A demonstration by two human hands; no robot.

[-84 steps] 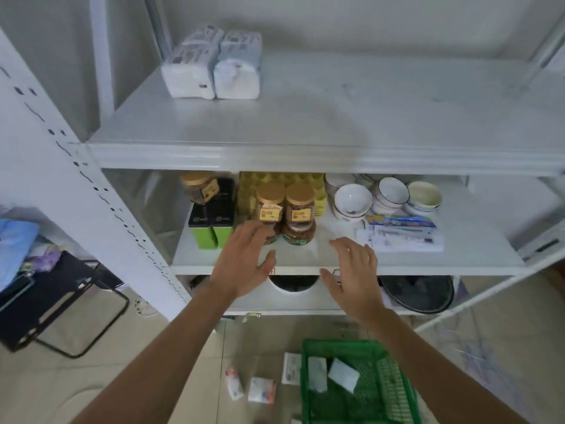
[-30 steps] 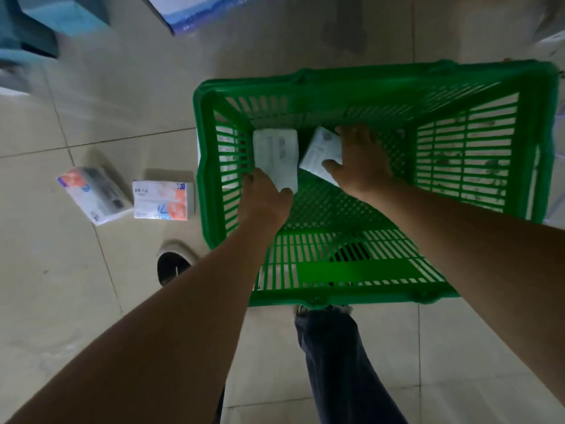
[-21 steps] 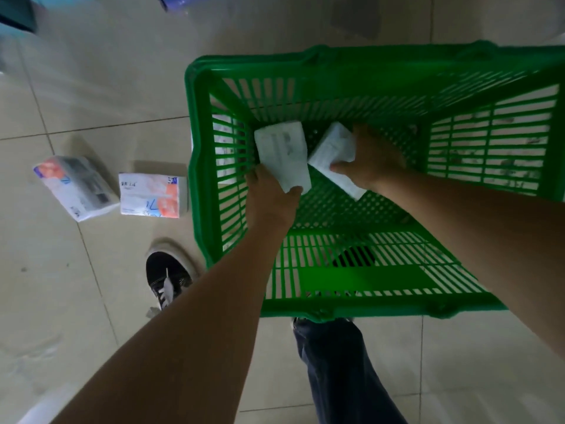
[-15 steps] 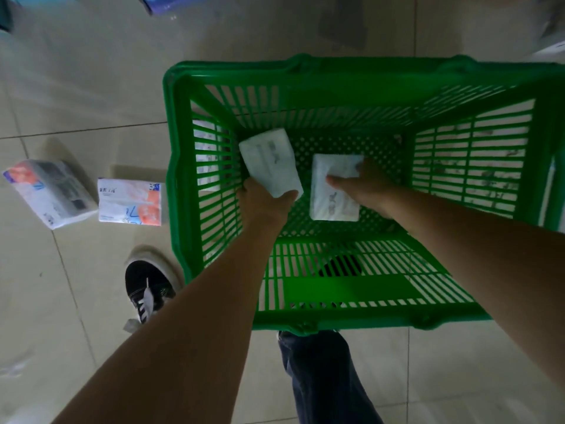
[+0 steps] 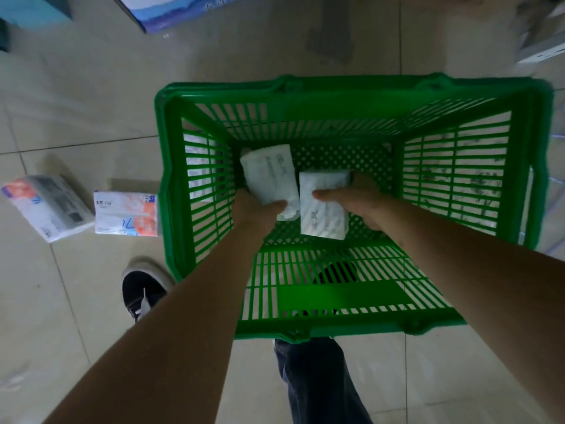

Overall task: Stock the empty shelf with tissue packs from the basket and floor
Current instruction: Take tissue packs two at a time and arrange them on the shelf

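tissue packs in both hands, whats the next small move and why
Probably lift both hands straight up out of the basket. The left hand and the right hand each already grip a pack, and no other pack shows inside.

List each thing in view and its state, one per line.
Left hand: closed on a white tissue pack, lifted and tilted.
Right hand: closed on a second white pack.
Green basket: upright on the floor.
Two printed packs: lying flat on the tiles, untouched.

Green plastic basket (image 5: 165,166), glossy floor tiles (image 5: 76,87)
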